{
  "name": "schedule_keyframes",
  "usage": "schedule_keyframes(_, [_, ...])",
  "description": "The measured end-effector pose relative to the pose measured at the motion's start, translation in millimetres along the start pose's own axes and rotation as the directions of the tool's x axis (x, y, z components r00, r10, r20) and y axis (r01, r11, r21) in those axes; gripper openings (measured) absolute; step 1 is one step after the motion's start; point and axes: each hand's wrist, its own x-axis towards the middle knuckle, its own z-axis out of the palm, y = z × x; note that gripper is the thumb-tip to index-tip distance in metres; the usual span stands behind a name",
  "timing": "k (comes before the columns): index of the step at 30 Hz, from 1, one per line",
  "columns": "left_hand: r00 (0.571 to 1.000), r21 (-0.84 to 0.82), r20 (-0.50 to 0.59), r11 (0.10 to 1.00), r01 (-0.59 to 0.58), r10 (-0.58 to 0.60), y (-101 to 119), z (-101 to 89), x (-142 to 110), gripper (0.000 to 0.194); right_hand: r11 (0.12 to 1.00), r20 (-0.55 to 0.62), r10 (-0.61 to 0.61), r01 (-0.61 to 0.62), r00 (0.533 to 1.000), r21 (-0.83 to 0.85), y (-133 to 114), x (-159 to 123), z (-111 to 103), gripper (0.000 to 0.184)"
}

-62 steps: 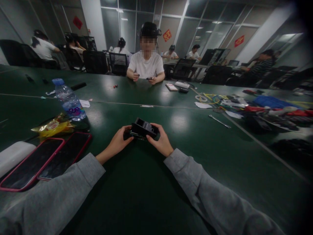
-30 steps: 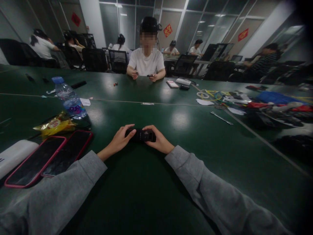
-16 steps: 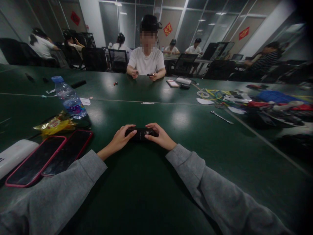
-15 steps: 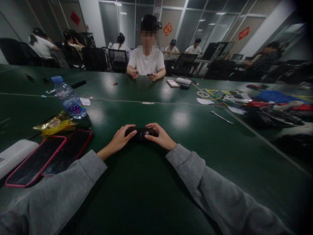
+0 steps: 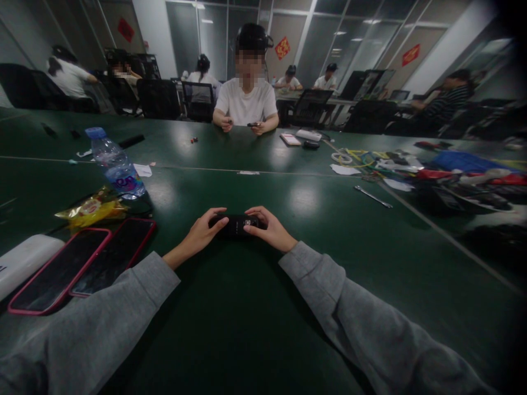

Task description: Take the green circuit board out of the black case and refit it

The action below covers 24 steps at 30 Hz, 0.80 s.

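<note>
Straight ahead on the dark green table (image 5: pixel 247 307) is a small black oblong object (image 5: pixel 235 226) with small white markings; its exact kind does not show. My left hand (image 5: pixel 208 225) grips its left end, thumb on the near face and fingers over the top. At the other end my right hand (image 5: pixel 265 226) holds it the same way, its thumb beside a white square mark. Both sets of fingertips are partly hidden behind the object.
To the left are two red-edged phones (image 5: pixel 61 269), a white device (image 5: pixel 28 260), a yellow packet (image 5: pixel 93 208) and a plastic bottle (image 5: pixel 117 164). At right lie a wrench (image 5: pixel 373 196) and piled cables (image 5: pixel 362 159). A person (image 5: pixel 247 104) sits opposite, holding small items.
My left hand has shifted very slightly left on the black object. My right hand and the object look almost the same.
</note>
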Motion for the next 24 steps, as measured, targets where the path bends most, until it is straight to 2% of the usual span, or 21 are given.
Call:
schedule_keyframes(4, [0.999, -0.004, -0.039, 1.0, -0.013, 0.013, 0.0, 1.2, 0.3, 0.051, 0.998, -0.079, 0.047, -0.044, 0.996, 0.033, -0.9, 1.0, -0.4, 0.039])
schedule_keyframes(10, [0.997, 0.114, 0.014, 0.991, -0.076, 0.075, 3.3, 0.0, -2.0, 0.073, 0.997, -0.094, 0.07, -0.066, 0.993, 0.047, -1.1, 2.1, -2.6, 0.037])
schedule_keyframes(16, [0.997, 0.129, 0.003, 0.988, -0.082, 0.082, 2.4, -0.5, -1.2, 0.062, 0.998, -0.079, 0.057, -0.055, 0.995, 0.024, 0.1, 2.1, -1.6, 0.036])
schedule_keyframes(24, [0.998, 0.156, 0.0, 0.986, -0.056, 0.057, 4.5, -1.0, -1.3, 0.059, 0.995, -0.108, -0.001, -0.01, 0.994, -0.096, 8.4, 2.7, -0.5, 0.033])
